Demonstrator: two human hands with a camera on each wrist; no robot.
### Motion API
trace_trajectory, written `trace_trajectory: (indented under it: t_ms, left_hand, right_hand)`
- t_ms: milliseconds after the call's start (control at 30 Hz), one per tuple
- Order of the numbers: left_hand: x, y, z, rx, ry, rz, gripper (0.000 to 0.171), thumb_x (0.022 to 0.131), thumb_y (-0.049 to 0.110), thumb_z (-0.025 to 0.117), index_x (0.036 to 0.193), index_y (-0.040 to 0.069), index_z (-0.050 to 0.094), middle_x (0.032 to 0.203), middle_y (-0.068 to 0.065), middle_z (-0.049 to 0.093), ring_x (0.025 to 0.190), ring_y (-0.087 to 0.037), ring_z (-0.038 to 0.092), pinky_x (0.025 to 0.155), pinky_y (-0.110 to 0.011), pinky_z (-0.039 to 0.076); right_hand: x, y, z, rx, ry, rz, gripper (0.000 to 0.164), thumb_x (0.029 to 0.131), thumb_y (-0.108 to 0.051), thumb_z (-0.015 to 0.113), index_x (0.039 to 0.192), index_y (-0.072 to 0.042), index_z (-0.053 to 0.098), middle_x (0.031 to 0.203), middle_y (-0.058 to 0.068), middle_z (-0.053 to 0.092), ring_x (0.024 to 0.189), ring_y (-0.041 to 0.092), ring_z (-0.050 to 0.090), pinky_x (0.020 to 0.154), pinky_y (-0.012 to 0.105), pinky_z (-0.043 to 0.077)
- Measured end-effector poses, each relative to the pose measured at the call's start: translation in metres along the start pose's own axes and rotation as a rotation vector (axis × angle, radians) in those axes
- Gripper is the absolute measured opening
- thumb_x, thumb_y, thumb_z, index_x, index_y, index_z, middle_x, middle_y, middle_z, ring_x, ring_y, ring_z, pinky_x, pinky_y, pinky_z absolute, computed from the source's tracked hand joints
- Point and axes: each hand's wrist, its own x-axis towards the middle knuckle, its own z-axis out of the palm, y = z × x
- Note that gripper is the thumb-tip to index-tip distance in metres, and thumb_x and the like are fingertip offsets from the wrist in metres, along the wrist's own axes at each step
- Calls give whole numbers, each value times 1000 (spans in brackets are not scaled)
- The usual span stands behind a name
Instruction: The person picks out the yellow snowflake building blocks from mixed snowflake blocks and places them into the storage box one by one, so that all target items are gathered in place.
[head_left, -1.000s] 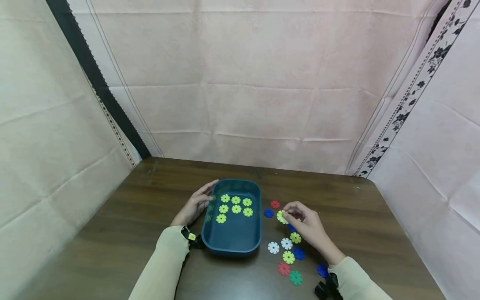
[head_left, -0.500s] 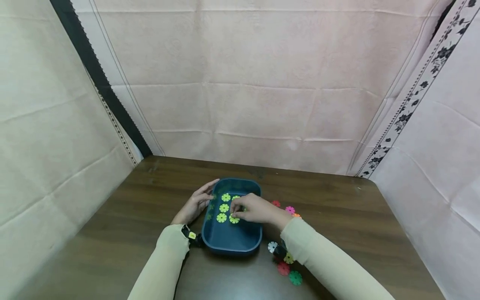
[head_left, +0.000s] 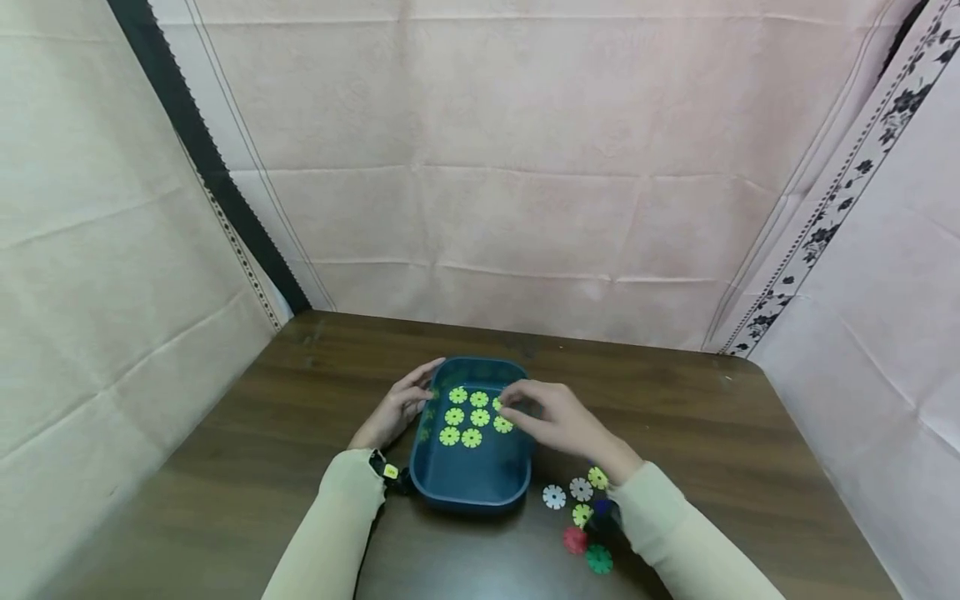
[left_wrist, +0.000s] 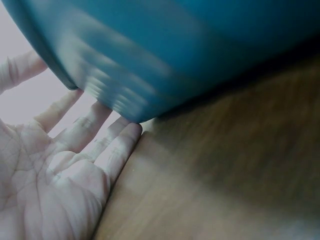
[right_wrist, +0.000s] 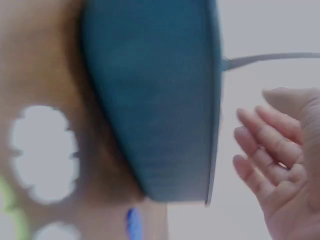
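A dark teal tray (head_left: 471, 485) stands on the wooden table, with several yellow-green flower-shaped discs (head_left: 471, 438) lying in rows on its floor. My left hand (head_left: 397, 408) is at the tray's left side; in the left wrist view its extended fingers (left_wrist: 117, 152) touch the outer wall. Over the tray's right rim is my right hand (head_left: 558, 421), covering part of the right-hand column of discs. Its fingers are loosely bent, and in the right wrist view nothing lies between thumb and fingertips.
Right of the tray, loose discs lie on the table: white (head_left: 554, 497), yellow-green (head_left: 582, 515), red (head_left: 575, 540), green (head_left: 599, 559) and blue (head_left: 602, 507), partly hidden by the right wrist. Pale cloth walls (head_left: 525, 217) enclose the table's back and sides.
My right hand carried a yellow-green disc from the table into the tray, set it in the lower row and let go, then moved back rightward. My left hand stayed at the tray.
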Motion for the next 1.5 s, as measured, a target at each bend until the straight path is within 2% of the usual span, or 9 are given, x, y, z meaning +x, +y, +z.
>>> trace_trajectory:
  t_ms: [100, 267, 367, 467, 633, 767, 1133, 1367, 1500]
  left_hand:
    - [3, 0, 4, 4, -6, 3, 61, 101, 8, 47, 159, 16, 32, 159, -6, 34, 140, -32, 41, 108, -36, 41]
    - [5, 0, 7, 1, -8, 3, 61, 101, 8, 46, 159, 15, 31, 160, -8, 33, 141, -32, 41, 110, -41, 39]
    - [2, 0, 6, 0, 2, -8, 61, 101, 6, 46, 159, 16, 32, 158, -10, 35, 139, -34, 43, 108, -40, 41]
    - [0, 2, 4, -5, 8, -12, 61, 100, 6, 46, 159, 16, 33, 157, -11, 38, 136, -36, 45, 106, -37, 43]
    - [3, 7, 2, -5, 18, -14, 61, 99, 6, 47, 158, 18, 35, 154, -11, 42, 134, -38, 46, 102, -34, 46]
    - [4, 7, 2, -8, 17, -16, 60, 99, 6, 47, 157, 20, 37, 154, -11, 42, 134, -40, 46, 102, -35, 46]
    - [1, 3, 1, 5, 17, -18, 60, 100, 8, 48, 157, 22, 37, 156, -10, 39, 135, -36, 46, 104, -36, 45]
    - [1, 3, 1, 1, 7, -20, 60, 100, 8, 47, 157, 22, 37, 157, -10, 38, 137, -36, 45, 106, -36, 43]
    - [2, 3, 2, -2, 5, -13, 60, 99, 8, 47, 157, 21, 37, 155, -12, 40, 135, -39, 45, 105, -37, 44]
  right_hand:
    - [-39, 6, -12, 68, 140, 33, 17, 97, -14, 68, 113, -18, 70, 104, -6, 72, 90, 9, 67, 75, 30, 57]
    - [-105, 23, -18, 43, 311, 136, 16, 91, 2, 69, 104, -8, 71, 95, 7, 73, 79, 13, 66, 69, 27, 55]
    - [-137, 32, -18, 51, 338, 210, 13, 91, 5, 69, 101, -3, 70, 91, 10, 73, 77, 14, 67, 68, 25, 55]
    - [-155, 40, -20, 36, 320, 248, 11, 92, -1, 70, 101, -8, 72, 90, 5, 73, 76, 11, 66, 66, 23, 54]
    - [-160, 49, -26, -52, 257, 214, 10, 93, -10, 72, 94, -20, 73, 78, -9, 66, 62, 6, 56, 54, 23, 46]
    - [-162, 54, -26, -118, 226, 166, 17, 91, -8, 74, 92, -24, 70, 75, -15, 57, 59, 3, 47, 51, 21, 41]
    - [-162, 59, -21, -198, 238, 207, 12, 89, -17, 78, 97, -25, 73, 79, -17, 55, 65, 3, 49, 54, 22, 43]
    - [-161, 59, -19, -196, 207, 176, 28, 83, -22, 84, 109, -19, 75, 83, -11, 54, 70, 5, 48, 58, 21, 42]
    - [-162, 57, -17, -206, 195, 171, 28, 83, -22, 84, 109, -20, 74, 84, -11, 54, 73, 5, 47, 60, 21, 42]
